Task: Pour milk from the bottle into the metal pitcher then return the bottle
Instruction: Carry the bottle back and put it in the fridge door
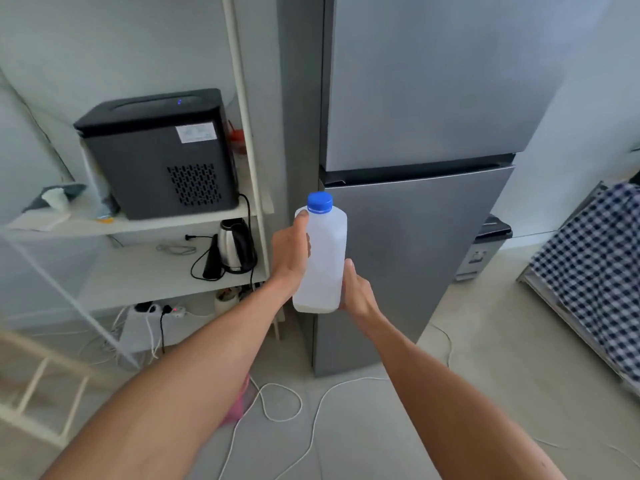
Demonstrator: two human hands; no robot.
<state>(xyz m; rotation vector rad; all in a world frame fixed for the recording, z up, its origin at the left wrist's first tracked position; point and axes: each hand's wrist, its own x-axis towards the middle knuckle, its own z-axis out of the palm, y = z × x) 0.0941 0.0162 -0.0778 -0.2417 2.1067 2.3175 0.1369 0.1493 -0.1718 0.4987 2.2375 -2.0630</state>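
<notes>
Item 1: bottle [323, 258], translucent white plastic, squarish body, blue screw cap [320, 202] on. No label or print visible on body. Long axis near upright, cap end toward 12 o'clock, base toward 6, slight lean to the right at top. Held in mid-air at frame centre, in front of the fridge [433, 133], lower door. Looks nearly empty; thin white layer at base.

Item 2: left hand [291, 258], at 9 o'clock of bottle. Grip closed round upper body, thumb up along shoulder just below cap.

Item 3: right hand [356, 289], at 4 o'clock of bottle. Grip wrapped on lower body near base, fingers behind, hidden.

Item 4: fridge, grey, two-door, both doors shut. No brand mark legible.

Item 5: black appliance [159, 150], top shelf, at 10 o'clock. White sticker on side, text too small to read. Small blue light on lid.

Item 6: kettle [237, 245], steel and black, middle shelf [145, 271], at 9 o'clock, cord beside it.

Item 7: power strip [162, 310], low shelf, plugs in.

Item 8: white cables [277, 403] on floor, at 6 o'clock.

Item 9: checked cloth [595, 261], blue/white, at 3 o'clock.
</notes>
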